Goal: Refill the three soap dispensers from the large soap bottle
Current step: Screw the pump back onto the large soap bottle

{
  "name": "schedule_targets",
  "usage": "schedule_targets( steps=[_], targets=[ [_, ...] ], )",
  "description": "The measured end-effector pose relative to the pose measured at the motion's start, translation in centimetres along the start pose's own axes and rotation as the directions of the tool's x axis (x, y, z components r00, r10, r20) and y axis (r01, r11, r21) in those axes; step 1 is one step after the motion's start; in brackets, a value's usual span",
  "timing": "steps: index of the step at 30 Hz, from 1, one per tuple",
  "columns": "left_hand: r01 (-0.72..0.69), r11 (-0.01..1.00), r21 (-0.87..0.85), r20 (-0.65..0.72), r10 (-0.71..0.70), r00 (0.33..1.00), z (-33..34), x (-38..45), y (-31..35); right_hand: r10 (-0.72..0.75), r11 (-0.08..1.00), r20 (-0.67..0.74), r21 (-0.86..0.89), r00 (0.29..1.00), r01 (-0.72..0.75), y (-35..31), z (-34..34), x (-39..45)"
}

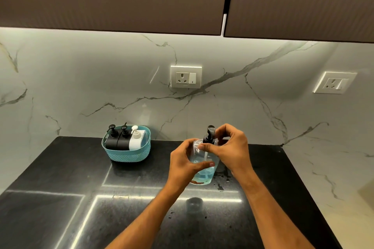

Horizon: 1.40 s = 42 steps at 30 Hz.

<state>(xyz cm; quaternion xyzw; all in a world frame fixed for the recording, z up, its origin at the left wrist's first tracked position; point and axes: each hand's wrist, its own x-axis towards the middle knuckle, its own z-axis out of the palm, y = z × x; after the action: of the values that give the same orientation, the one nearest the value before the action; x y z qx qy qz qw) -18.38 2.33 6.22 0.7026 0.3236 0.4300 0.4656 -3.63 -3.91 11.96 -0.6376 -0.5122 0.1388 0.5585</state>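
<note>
Soap bottle [204,164] stands on the desk [81,198]; left hand [185,162] holds it, right hand [230,147] pinches its pump [209,134]. I think unscrewing comes next.

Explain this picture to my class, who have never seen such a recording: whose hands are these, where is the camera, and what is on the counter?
There is no machine. A person wears a camera on the head, looking down at their own hands. The left hand holds a clear soap bottle with some blue liquid inside, standing on the black counter. The right hand pinches its black pump at the neck. Further left, a teal basket holds three dispensers, two black and one white. Dark droplets lie beside the bottle.
</note>
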Motion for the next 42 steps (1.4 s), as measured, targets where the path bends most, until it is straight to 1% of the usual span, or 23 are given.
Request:
schedule_targets(
  steps=[2, 5, 7, 12, 14, 18, 19, 21, 24, 29, 31, 34, 37, 39, 42],
  targets=[
    [0.007, 1.000, 0.000, -0.004, -0.007, 1.000, 0.1, 0.0, 0.2, 0.016, 1.000, 0.009, 0.008, 1.000, -0.016, -0.1, 0.2, 0.0],
    [0.018, 1.000, -0.001, -0.014, -0.018, 1.000, 0.0, 0.1, 0.2, 0.032, 0.993, 0.122, 0.106, 0.992, -0.046, 0.2, -0.5, 0.3],
    [0.015, 1.000, 0.003, -0.017, -0.015, 1.000, -0.1, 0.1, 0.2, 0.027, 0.990, 0.161, 0.131, 0.987, -0.048, 0.6, -1.0, 0.5],
    [0.003, 1.000, -0.008, -0.014, -0.003, 1.000, -0.1, 0.0, 0.5, 0.007, 1.000, 0.036, 0.008, 0.999, -0.008, 0.1, 0.1, 0.1],
    [0.010, 1.000, -0.011, -0.020, -0.011, 1.000, -0.1, 0.1, 0.4, 0.014, 0.999, 0.056, 0.028, 0.998, -0.016, -0.2, 0.4, 0.0],
    [0.022, 1.000, -0.006, -0.025, -0.022, 0.999, -0.3, 0.0, 0.3, 0.008, 0.996, 0.152, 0.085, 0.988, -0.021, 0.0, -0.6, 0.5],
    [0.022, 1.000, -0.005, -0.024, -0.022, 0.999, -0.3, -0.1, 0.3, 0.005, 0.997, 0.156, 0.075, 0.988, -0.017, 0.1, -0.7, 0.5],
    [0.017, 1.000, -0.003, -0.022, -0.017, 1.000, -0.2, -0.1, 0.4, 0.009, 0.999, 0.112, 0.032, 0.994, -0.013, -0.1, -0.5, 0.4],
    [0.018, 1.000, -0.001, -0.023, -0.018, 1.000, -0.1, -0.1, 0.5, 0.048, 0.999, 0.089, -0.002, 0.995, -0.048, -0.5, 0.1, 0.1],
    [0.026, 1.000, -0.011, -0.007, -0.026, 1.000, -0.2, -0.1, 0.7, 0.044, 0.995, 0.219, 0.078, 0.975, -0.063, 0.1, -1.3, 0.4],
    [0.025, 1.000, -0.012, -0.002, -0.025, 1.000, -0.1, -0.2, 0.5, 0.046, 0.994, 0.191, 0.087, 0.980, -0.063, 0.1, -1.4, 0.3],
    [0.025, 1.000, -0.018, -0.001, -0.025, 1.000, 0.1, -0.3, 0.6, 0.064, 0.996, 0.066, 0.050, 0.996, -0.067, -0.1, -0.7, -0.2],
    [0.028, 1.000, -0.011, -0.001, -0.028, 1.000, 0.3, -0.5, 0.7, 0.023, 1.000, 0.043, -0.018, 0.999, -0.022, 0.0, -0.1, -0.5],
    [0.025, 1.000, -0.015, -0.002, -0.025, 1.000, 0.4, -0.6, 0.6, -0.001, 0.999, 0.083, -0.048, 0.997, 0.005, -0.1, -0.3, -0.5],
    [0.025, 0.999, -0.024, 0.000, -0.025, 1.000, 0.2, -0.5, 0.5, 0.022, 0.999, 0.220, 0.021, 0.975, -0.028, 0.1, -1.3, -0.1]
  ],
)
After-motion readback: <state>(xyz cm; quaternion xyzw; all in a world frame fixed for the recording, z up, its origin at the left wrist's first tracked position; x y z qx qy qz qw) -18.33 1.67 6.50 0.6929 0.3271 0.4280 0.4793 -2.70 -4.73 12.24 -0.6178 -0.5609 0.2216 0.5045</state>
